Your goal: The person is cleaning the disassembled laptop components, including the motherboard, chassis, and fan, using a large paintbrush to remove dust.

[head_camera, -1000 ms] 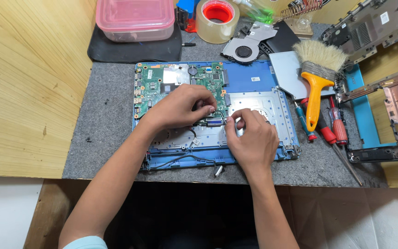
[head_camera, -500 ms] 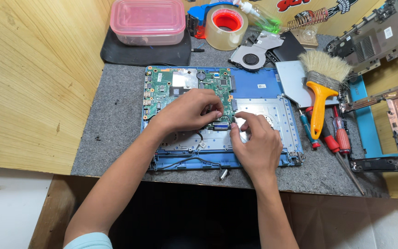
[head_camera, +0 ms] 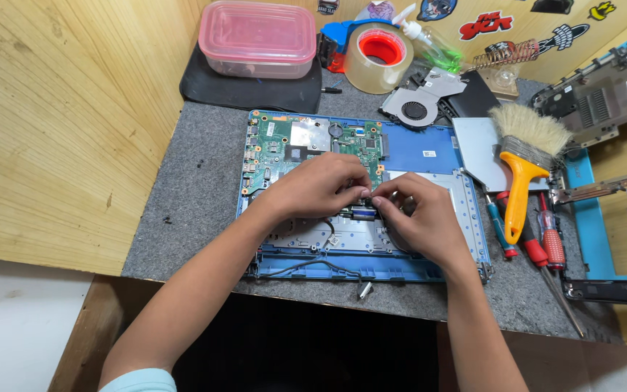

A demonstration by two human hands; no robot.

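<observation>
Now an open laptop [head_camera: 361,247] is laid flat on a grey mat [head_camera: 197,181], near the front edge of the bench, so that its insides can be reached from above. Its green board [head_camera: 299,149] is seen at the far left of the blue shell.

Both hands are held close together over the middle of the laptop. The left hand [head_camera: 318,190] is curled, with its fingertips pressed down at the near edge of the board. The right hand [head_camera: 419,218] is bent too, and its fingertips are brought up against the left ones. Something small seems to be pinched or pushed between them, but what it is cannot be told, because it is hidden by the fingers.

Tools are kept on the right, within easy reach: a brush [head_camera: 522,163] with an orange handle, and screwdrivers [head_camera: 546,243] just beside it. A tape roll [head_camera: 379,56] and a pink box [head_camera: 259,38] are set at the far side, out of the way. A fan [head_camera: 415,110] is put beyond the laptop, apart from it. A loose screw [head_camera: 363,290] is left on the mat just near of the shell.
</observation>
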